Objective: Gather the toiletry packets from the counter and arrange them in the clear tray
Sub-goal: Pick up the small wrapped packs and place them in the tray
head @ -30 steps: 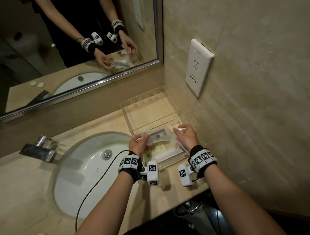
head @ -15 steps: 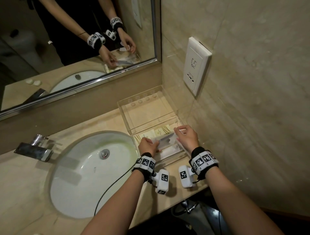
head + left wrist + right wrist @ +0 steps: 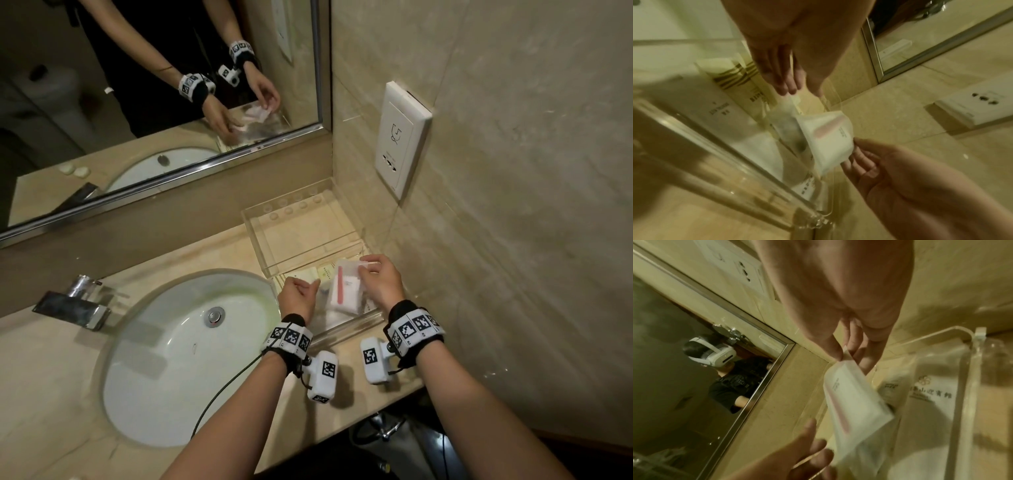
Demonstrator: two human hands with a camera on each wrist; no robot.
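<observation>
A clear tray (image 3: 346,330) with two compartments stands on the counter against the right wall. Its far compartment is bare, and the near one holds several packets. My right hand (image 3: 368,270) pinches the far corner of a white packet with a pink stripe (image 3: 342,287), tilting it over the near compartment. The pinch shows plainly in the right wrist view, right hand (image 3: 846,353) on packet (image 3: 853,402). My left hand (image 3: 308,284) hovers at the packets' left end with relaxed fingers. In the left wrist view its fingertips (image 3: 789,91) reach a translucent packet edge. Cream packets (image 3: 729,76) lie beneath.
A white sink (image 3: 164,359) with a chrome faucet (image 3: 75,305) fills the counter to the left of the tray. A mirror (image 3: 154,85) runs along the back wall. A wall socket (image 3: 400,137) sits above the tray. The counter's front edge is just behind my wrists.
Both hands lowered a clear packet into the near compartment. The left hand has let go and drawn left. The right hand now pinches the pink-striped packet.
</observation>
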